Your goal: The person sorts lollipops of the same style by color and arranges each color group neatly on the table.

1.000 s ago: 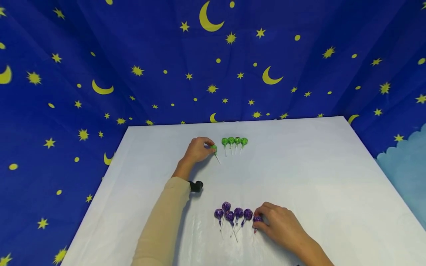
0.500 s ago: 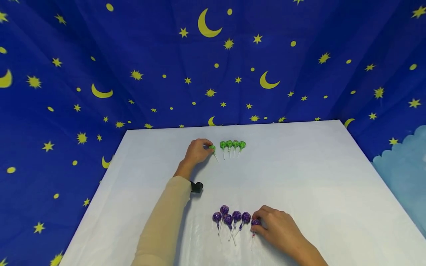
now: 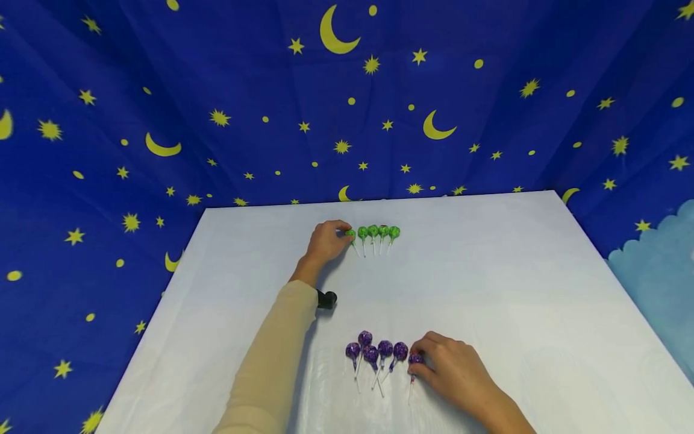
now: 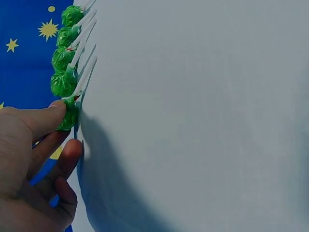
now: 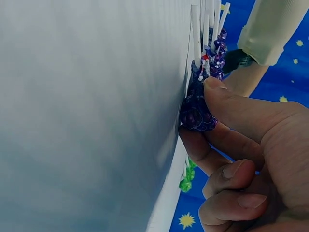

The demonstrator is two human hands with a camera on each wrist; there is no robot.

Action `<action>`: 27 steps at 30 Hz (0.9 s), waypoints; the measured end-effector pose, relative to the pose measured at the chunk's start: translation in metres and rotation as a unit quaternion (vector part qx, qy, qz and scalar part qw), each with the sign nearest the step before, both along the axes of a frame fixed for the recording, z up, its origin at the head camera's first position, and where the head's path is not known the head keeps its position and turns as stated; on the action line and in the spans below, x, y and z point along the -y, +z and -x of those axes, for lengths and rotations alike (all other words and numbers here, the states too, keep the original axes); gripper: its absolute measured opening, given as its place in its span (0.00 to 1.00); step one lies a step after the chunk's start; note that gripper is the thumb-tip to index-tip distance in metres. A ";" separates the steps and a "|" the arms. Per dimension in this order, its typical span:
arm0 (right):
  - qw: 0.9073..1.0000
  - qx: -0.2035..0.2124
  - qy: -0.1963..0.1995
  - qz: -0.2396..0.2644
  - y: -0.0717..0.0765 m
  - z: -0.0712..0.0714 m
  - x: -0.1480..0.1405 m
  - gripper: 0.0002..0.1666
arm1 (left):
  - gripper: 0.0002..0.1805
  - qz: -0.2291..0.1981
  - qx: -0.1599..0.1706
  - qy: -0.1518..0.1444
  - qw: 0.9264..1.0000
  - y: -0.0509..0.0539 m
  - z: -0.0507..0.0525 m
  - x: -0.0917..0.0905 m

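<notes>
My left hand (image 3: 328,240) pinches a green lollipop (image 4: 70,116) between thumb and finger at the left end of a row of green lollipops (image 3: 373,231). In the left wrist view its head lies against the neighbouring one, sticks pointing right. My right hand (image 3: 456,369) holds a purple lollipop (image 5: 195,110) by its wrapped head, thumb on one side and fingers on the other. Just left of it in the head view lie several purple lollipops (image 3: 385,348), some with crossed sticks.
A white table (image 3: 488,271) carries both groups, green far and purple near. A black wrist-worn device (image 3: 327,299) sticks out from the left sleeve (image 3: 273,355). Behind the table hangs a blue cloth (image 3: 271,78) with yellow moons and stars.
My left hand has moved right with its green lollipop, closing the gap to the green row. The right hand has stayed nearly still, still holding the purple lollipop.
</notes>
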State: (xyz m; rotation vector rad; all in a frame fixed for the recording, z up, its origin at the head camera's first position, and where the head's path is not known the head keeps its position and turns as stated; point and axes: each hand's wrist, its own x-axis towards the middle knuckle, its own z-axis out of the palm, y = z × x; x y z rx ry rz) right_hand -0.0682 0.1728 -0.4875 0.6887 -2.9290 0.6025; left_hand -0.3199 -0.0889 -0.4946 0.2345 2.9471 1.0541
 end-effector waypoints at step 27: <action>0.999 0.016 -0.031 -0.016 0.002 0.000 0.003 0.14 | 0.26 -0.076 -0.022 0.035 0.996 0.003 -0.020 -0.002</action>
